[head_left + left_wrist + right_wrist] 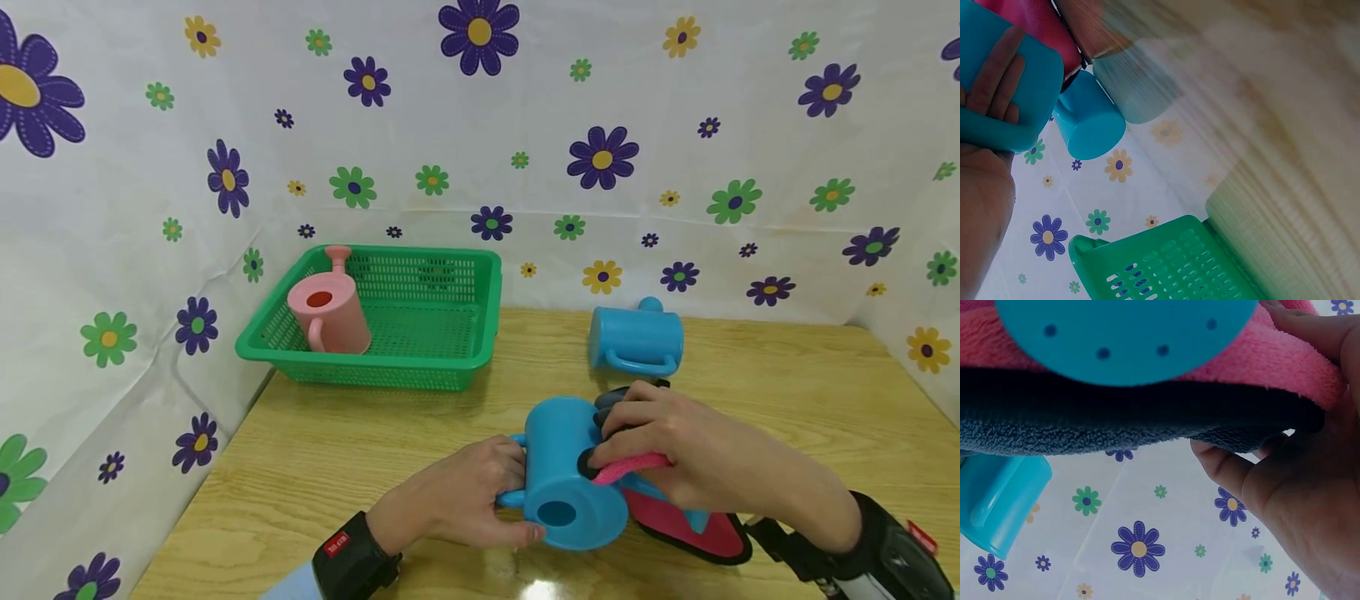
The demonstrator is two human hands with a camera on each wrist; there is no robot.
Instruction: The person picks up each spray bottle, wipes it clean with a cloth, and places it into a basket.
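Left hand [474, 493] grips watering can [561, 446]; right hand [686, 442] grips partly hidden cloth [1147, 409].

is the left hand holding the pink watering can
No, the left hand holds a blue watering can, while the pink watering can sits in the green basket.

left wristband [357, 562] — black, 1 red label [337, 545] | light-blue left sleeve [295, 584] | right wristband [876, 537] — black, 1 red tab [922, 537]

We see smooth plastic on the nearer blue watering can [561, 433], similar plastic on the pink watering can [348, 321], perforated plastic forming the green basket [375, 374], fuzzy, matt cloth [1279, 362], and a glossy, wood-grained surface [352, 433]
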